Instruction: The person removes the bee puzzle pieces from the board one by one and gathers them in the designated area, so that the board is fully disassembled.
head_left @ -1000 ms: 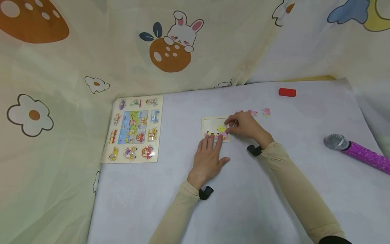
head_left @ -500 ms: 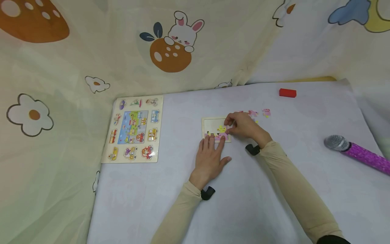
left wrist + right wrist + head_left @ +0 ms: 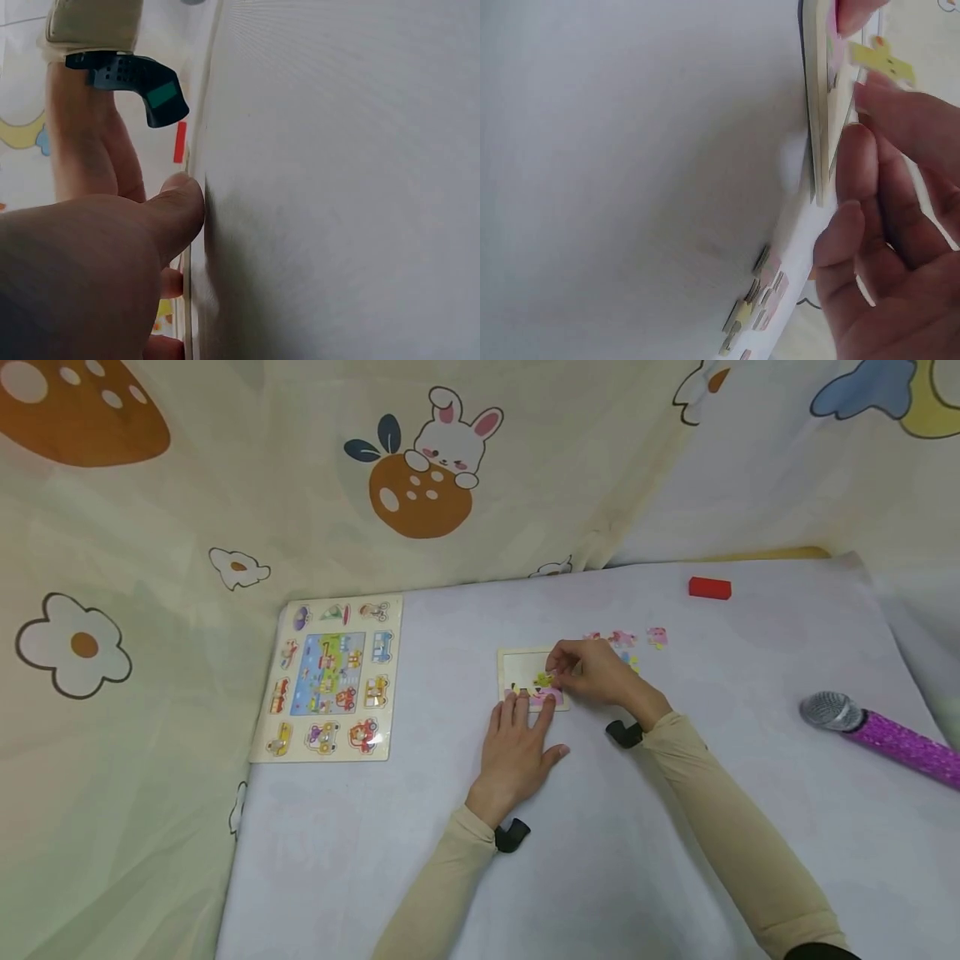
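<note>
A small square wooden puzzle tray (image 3: 504,664) lies on the table, with pink pieces (image 3: 547,693) along its near row. My left hand (image 3: 513,764) rests its outstretched fingertips on the tray's near edge, thumb spread to the side. At the tray's right side, my right hand (image 3: 600,672) pinches a yellow puzzle piece (image 3: 885,61) between thumb and fingers. In the right wrist view that piece is tilted, raised above the tray (image 3: 821,142). The left wrist view shows mainly the back of the left hand (image 3: 82,255); the tray is mostly hidden there.
Loose puzzle pieces (image 3: 622,638) lie beyond the right hand, one pink piece (image 3: 657,637) apart from them. A larger vehicle puzzle board (image 3: 375,735) lies at the left. A red block (image 3: 709,587) sits at the back right, and a purple glittery microphone (image 3: 900,746) lies at the right.
The right hand has shifted slightly left over the tray, and the yellow piece has tilted up in its fingers. The left hand moved slightly right at first, then stayed in place.
</note>
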Available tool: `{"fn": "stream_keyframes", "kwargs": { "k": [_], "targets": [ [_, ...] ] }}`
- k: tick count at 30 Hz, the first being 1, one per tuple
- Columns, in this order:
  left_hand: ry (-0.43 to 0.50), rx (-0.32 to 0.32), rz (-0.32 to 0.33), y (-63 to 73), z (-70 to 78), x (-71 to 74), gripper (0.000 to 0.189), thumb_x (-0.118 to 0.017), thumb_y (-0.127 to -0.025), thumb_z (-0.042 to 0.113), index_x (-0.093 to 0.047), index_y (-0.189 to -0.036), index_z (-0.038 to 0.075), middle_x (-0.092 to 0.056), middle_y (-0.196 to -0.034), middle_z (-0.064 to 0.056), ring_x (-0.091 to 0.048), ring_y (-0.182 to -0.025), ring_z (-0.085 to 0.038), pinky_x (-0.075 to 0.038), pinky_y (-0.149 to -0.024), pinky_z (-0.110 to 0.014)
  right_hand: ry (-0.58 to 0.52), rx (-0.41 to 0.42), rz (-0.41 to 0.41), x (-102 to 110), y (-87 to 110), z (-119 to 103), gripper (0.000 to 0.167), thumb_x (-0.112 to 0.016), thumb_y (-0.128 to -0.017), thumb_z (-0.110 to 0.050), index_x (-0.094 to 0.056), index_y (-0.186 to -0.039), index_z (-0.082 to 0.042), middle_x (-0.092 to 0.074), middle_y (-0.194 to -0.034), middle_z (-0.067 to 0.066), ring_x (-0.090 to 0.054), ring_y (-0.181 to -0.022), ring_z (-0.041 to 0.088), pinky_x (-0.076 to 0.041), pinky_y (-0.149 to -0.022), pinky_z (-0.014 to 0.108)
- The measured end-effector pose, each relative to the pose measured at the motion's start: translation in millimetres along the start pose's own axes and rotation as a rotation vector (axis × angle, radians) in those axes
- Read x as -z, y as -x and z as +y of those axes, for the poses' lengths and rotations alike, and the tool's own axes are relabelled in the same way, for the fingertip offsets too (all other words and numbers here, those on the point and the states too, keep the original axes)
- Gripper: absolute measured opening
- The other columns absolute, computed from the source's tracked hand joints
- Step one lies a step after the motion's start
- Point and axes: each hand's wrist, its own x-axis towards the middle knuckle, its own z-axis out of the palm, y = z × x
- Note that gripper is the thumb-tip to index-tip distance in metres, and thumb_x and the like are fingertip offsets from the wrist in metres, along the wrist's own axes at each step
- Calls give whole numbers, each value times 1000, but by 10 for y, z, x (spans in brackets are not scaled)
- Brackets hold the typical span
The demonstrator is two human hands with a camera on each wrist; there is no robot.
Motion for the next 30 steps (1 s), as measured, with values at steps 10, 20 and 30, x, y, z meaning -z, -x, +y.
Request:
{"fn": "stream_keyframes", "kwargs": {
  "k": [10,20,30],
  "targets": [
    [15,-7,-3,29,19,6,78,-55,-103,64,-34,-167,23,-39,-160,-19,-29,-157,-41,-26,-129,-51,-71,-77,170,72,131,7,23,-81,-93,-6,-73,-115,-8,-77,-101,12,-73,-87,25,-58,-79,29],
    [1,10,-17,37,5,-18,80,-54,-103,65,-30,-169,25,-37,-163,-19,-27,-159,-40,-26,-129,-50,-172,-119,229,277,260,138,37,-83,-93,-10,-75,-129,-5,-77,-116,18,-75,-101,31,-53,-80,10],
    [5,-3,1,26,0,9,80,-55,-104,63,-32,-168,22,-39,-162,-20,-28,-157,-41,-27,-129,-50,-81,-149,215,576,562,395,37,-83,-93,-12,-76,-129,-10,-78,-112,13,-67,-93,11,-50,-75,12]
  ]
}}
